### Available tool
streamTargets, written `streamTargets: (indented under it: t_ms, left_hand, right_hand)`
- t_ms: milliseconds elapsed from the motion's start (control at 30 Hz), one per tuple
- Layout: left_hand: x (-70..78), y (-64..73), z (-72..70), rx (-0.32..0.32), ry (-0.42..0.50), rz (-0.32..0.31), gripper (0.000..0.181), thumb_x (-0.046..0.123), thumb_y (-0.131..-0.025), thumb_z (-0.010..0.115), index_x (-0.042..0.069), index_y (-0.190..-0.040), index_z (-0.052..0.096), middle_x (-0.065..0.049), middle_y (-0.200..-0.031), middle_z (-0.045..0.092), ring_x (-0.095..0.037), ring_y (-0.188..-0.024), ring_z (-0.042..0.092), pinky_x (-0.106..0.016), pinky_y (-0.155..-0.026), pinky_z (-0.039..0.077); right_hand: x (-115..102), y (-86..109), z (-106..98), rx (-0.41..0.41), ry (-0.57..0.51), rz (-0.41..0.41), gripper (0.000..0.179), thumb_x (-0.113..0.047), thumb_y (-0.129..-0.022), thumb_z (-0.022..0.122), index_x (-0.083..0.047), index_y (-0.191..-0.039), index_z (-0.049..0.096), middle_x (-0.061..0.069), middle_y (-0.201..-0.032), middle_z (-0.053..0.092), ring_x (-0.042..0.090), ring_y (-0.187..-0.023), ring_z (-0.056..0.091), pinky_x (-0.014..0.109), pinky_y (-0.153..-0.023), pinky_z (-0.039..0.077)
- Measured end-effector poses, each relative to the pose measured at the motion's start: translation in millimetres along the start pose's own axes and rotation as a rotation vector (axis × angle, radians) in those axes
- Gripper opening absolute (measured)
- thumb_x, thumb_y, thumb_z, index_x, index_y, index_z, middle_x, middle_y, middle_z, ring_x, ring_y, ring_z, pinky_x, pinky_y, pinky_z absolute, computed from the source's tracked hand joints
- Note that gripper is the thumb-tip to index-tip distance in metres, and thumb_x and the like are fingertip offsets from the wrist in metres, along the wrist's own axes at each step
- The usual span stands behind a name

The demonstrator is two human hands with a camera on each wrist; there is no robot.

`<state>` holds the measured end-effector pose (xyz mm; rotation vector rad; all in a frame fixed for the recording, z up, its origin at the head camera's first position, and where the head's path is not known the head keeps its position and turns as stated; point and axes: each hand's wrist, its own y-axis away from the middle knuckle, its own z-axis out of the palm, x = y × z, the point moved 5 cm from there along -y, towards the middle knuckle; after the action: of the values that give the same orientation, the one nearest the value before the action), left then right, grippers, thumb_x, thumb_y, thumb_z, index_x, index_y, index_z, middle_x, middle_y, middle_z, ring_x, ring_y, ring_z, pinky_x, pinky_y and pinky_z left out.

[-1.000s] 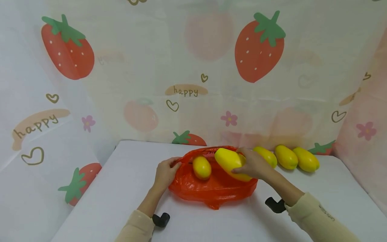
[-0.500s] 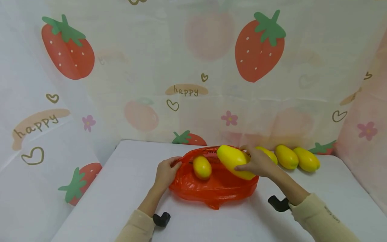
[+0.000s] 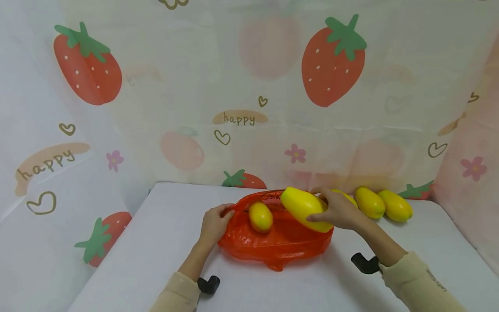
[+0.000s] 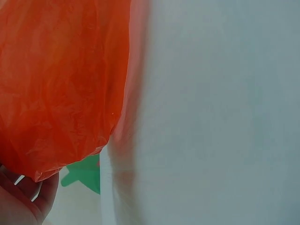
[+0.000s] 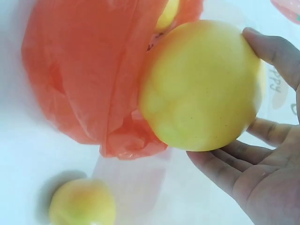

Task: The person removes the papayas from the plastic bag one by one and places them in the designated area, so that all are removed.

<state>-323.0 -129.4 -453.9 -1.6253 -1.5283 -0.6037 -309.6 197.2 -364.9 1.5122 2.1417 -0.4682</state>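
Note:
An orange-red plastic bag (image 3: pixel 249 247) lies with its mouth spread open on the white table in the head view. My left hand (image 3: pixel 212 225) pinches the bag's rim at its left side; the left wrist view shows those fingers (image 4: pixel 47 194) at the bag's edge. One yellow mango (image 3: pixel 260 216) lies inside the bag. With thumb and fingers curled round it, my right hand (image 3: pixel 336 211) holds another, larger-looking mango (image 3: pixel 302 206) over the right side of the bag's mouth. The right wrist view shows this held mango (image 5: pixel 201 89) close beside the bag's edge (image 5: pixel 112 93).
Two more mangoes, a left one (image 3: pixel 369 203) and a right one (image 3: pixel 395 205), lie at the back right of the table (image 3: pixel 156 260). Another mango (image 3: pixel 348 197) is partly hidden behind my right hand. A strawberry-printed cloth (image 3: pixel 187 86) hangs behind the table.
My right hand, with the mango in its grip, has shifted slightly right and up over the bag. The left hand and the bag have stayed in place.

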Motion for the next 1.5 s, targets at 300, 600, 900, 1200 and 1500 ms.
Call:
streamTargets:
  t_ms: [300, 600, 900, 1200, 1500]
  left_hand:
    - [-0.3, 1.0, 0.0, -0.008, 0.003, -0.007, 0.025, 0.015, -0.095, 0.062, 0.008, -0.118, 0.07, -0.01, -0.109, 0.073, -0.025, -0.102, 0.066, -0.043, -0.094, 0.056]
    - [-0.9, 0.7, 0.0, -0.014, 0.002, -0.025, 0.026, 0.015, -0.095, 0.062, 0.008, -0.119, 0.069, -0.01, -0.11, 0.073, -0.025, -0.102, 0.065, -0.043, -0.095, 0.055]
    - [-2.8, 0.0, -0.2, -0.001, -0.002, -0.021, 0.025, 0.015, -0.095, 0.062, 0.008, -0.118, 0.07, -0.009, -0.109, 0.073, -0.024, -0.101, 0.065, -0.042, -0.094, 0.056]
    - [-2.0, 0.3, -1.5, 0.004, -0.002, -0.018, 0.025, 0.015, -0.095, 0.062, 0.008, -0.117, 0.07, -0.01, -0.109, 0.073, -0.025, -0.101, 0.066, -0.043, -0.094, 0.056]
    - [-1.4, 2.2, -2.8, 0.004, -0.005, -0.017, 0.026, 0.017, -0.095, 0.063, 0.008, -0.118, 0.07, -0.01, -0.11, 0.073, -0.026, -0.105, 0.066, -0.043, -0.096, 0.055]
  right_hand:
    - [7.8, 6.9, -6.2, 0.016, -0.058, -0.013, 0.071, -0.043, -0.075, 0.082, -0.012, -0.131, 0.051, 0.014, -0.121, 0.062, 0.027, -0.1, 0.058, 0.041, -0.083, 0.059]
    - [15.3, 14.8, -17.9, 0.051, -0.08, 0.008, 0.072, -0.045, -0.076, 0.081, -0.01, -0.131, 0.049, 0.015, -0.118, 0.061, 0.026, -0.097, 0.057, 0.038, -0.079, 0.059]
    - [23.2, 23.9, -28.4, 0.086, 0.033, 0.054, 0.081, -0.051, -0.077, 0.077, -0.003, -0.135, 0.047, 0.022, -0.122, 0.061, 0.027, -0.095, 0.057, 0.04, -0.078, 0.056]
    - [32.3, 31.7, -34.8, 0.128, 0.026, 0.034, 0.079, -0.049, -0.078, 0.078, -0.003, -0.134, 0.047, 0.019, -0.119, 0.063, 0.025, -0.094, 0.058, 0.035, -0.076, 0.055]
    - [47.4, 42.4, -37.0, 0.152, -0.014, 0.043, 0.075, -0.044, -0.079, 0.078, 0.0, -0.132, 0.048, 0.02, -0.118, 0.061, 0.027, -0.094, 0.058, 0.031, -0.074, 0.053]
